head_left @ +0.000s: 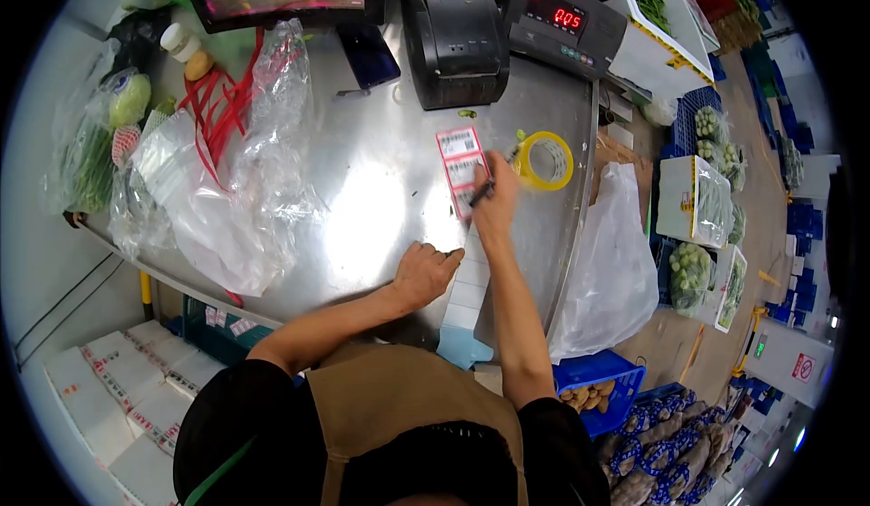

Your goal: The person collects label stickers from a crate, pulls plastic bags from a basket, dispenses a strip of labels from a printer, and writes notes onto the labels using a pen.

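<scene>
A dark pen (pixel 481 192) is gripped in my right hand (pixel 497 205), over the lower part of a strip of red-edged printed labels (pixel 460 154) with barcodes. Below the printed part, a pale blank strip of labels (pixel 468 287) runs toward my body across the metal table (pixel 362 189). My left hand (pixel 426 275) rests with curled fingers at the left edge of this strip, fingertips closed on it. Just right of my right hand stands a roll of yellow tape (pixel 568 163). A light blue piece (pixel 464 347) lies at the strip's near end.
Behind the labels stand a black label printer (pixel 455 44) and a scale display (pixel 566 21). A phone (pixel 369 56) lies beside the printer. Plastic bags (pixel 217 198), red ties (pixel 220 112) and vegetables (pixel 91 166) crowd the left side. A clear bag (pixel 609 266) hangs at the right edge.
</scene>
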A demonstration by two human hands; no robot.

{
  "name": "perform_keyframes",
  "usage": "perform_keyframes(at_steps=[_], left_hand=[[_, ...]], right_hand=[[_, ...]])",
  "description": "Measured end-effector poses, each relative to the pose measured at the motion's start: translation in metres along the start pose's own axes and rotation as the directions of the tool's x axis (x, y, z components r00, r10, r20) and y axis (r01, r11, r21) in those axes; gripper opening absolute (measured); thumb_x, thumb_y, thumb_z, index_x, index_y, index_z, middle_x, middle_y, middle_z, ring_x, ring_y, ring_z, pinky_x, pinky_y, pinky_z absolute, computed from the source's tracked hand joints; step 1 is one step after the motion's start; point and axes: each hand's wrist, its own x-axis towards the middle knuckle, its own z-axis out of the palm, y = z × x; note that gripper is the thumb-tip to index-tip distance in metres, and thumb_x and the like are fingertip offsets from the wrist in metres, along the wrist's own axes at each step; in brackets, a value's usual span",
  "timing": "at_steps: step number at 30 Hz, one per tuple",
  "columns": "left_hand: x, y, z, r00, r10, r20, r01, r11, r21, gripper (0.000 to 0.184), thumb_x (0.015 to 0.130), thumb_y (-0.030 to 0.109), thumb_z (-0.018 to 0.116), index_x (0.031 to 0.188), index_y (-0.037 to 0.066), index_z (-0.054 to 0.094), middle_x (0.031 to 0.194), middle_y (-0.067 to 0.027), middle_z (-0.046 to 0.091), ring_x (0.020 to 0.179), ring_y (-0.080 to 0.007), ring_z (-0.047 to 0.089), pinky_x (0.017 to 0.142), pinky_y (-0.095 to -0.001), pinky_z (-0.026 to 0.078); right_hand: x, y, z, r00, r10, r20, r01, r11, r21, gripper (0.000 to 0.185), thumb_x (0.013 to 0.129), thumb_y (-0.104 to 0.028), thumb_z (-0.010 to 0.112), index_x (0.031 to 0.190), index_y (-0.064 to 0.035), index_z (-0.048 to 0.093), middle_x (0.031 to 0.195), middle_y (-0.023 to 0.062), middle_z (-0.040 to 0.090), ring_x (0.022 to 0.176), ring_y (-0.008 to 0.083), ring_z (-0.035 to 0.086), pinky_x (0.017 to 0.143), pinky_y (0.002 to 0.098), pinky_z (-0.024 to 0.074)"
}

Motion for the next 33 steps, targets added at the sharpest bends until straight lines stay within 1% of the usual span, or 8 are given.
perform_keyframes(at_steps=[3,5,11,14,20,23,25,33], left_hand=[[0.008,-0.006,0.001,0.996,0.026,-0.082,-0.035,0.992,-0.117,0.01,0.079,0.016,0.066,0.088,0.012,0.066,0.06,-0.0013,0.059,0.058,-0.0192,0.055,0.059,-0.0348,0.04],[0.014,-0.009,0.006,0.991,0.054,-0.12,-0.071,0.987,-0.142,0.009,0.078,0.016,0.067,0.084,0.011,0.064,0.059,-0.0007,0.058,0.06,-0.019,0.057,0.059,-0.0345,0.04],[0.028,-0.01,0.004,0.99,0.125,-0.057,-0.131,0.985,-0.112,0.011,0.078,0.014,0.067,0.088,0.009,0.065,0.062,-0.0017,0.059,0.061,-0.0184,0.056,0.061,-0.0331,0.041],[0.02,-0.017,0.008,0.984,0.177,0.009,-0.175,0.981,-0.087,0.011,0.078,0.015,0.066,0.086,0.009,0.064,0.059,-0.0017,0.056,0.061,-0.0186,0.057,0.059,-0.0334,0.041],[0.023,-0.012,-0.033,0.971,0.195,-0.137,-0.229,0.924,-0.305,0.016,0.076,0.019,0.07,0.088,0.01,0.065,0.059,-0.0013,0.055,0.058,-0.0188,0.054,0.059,-0.0337,0.039],[0.033,-0.014,-0.039,0.976,0.04,-0.215,-0.09,0.969,-0.231,0.021,0.075,0.02,0.074,0.091,0.01,0.066,0.06,-0.0009,0.055,0.056,-0.0183,0.051,0.058,-0.0332,0.039],[0.031,-0.031,-0.028,0.995,0.018,-0.093,-0.025,0.997,-0.072,0.017,0.079,0.02,0.07,0.095,0.015,0.069,0.059,-0.0001,0.055,0.058,-0.0175,0.052,0.057,-0.0333,0.037],[0.028,-0.065,-0.027,0.999,0.038,0.012,-0.039,0.997,0.068,0.021,0.08,0.015,0.063,0.1,0.02,0.069,0.059,-0.0004,0.058,0.058,-0.0176,0.053,0.061,-0.0346,0.036]], right_hand=[[-0.019,0.001,-0.029,0.943,0.316,-0.106,-0.271,0.912,0.309,0.032,0.09,-0.013,0.059,0.118,0.0001,0.055,0.103,0.0154,0.063,0.097,0.0261,0.059,0.089,0.0366,0.0439],[-0.025,-0.009,-0.048,0.953,0.281,-0.112,-0.256,0.947,0.193,0.033,0.096,-0.021,0.053,0.12,0.001,0.055,0.108,0.0145,0.064,0.099,0.0204,0.059,0.087,0.0343,0.0463],[-0.048,-0.013,-0.017,0.796,0.594,0.115,-0.454,0.461,0.762,0.04,0.101,-0.026,0.041,0.129,0.0033,0.04,0.117,0.0126,0.06,0.113,0.0209,0.053,0.102,0.034,0.0376],[-0.039,-0.022,-0.005,0.851,0.495,0.176,-0.32,0.224,0.92,0.036,0.101,-0.021,0.039,0.129,0.0028,0.037,0.118,0.0178,0.058,0.118,0.0265,0.051,0.107,0.0381,0.0339],[-0.038,-0.01,-0.008,0.845,0.51,0.162,-0.309,0.218,0.926,0.034,0.101,-0.022,0.041,0.127,0.0004,0.038,0.115,0.0165,0.059,0.117,0.0273,0.052,0.107,0.0393,0.0348],[-0.041,-0.017,0.0,0.832,0.523,0.185,-0.299,0.142,0.944,0.034,0.101,-0.022,0.041,0.127,0.0001,0.037,0.115,0.0173,0.058,0.117,0.0275,0.052,0.106,0.0397,0.0358],[-0.047,-0.016,0.007,0.832,0.519,0.195,-0.317,0.157,0.935,0.036,0.102,-0.026,0.038,0.128,-0.0009,0.037,0.118,0.0203,0.056,0.119,0.0334,0.051,0.108,0.044,0.0338],[-0.061,-0.003,-0.044,0.835,0.549,-0.045,-0.294,0.513,0.806,0.04,0.1,-0.026,0.044,0.128,0.002,0.04,0.114,0.0194,0.06,0.112,0.032,0.057,0.104,0.0422,0.0391]])
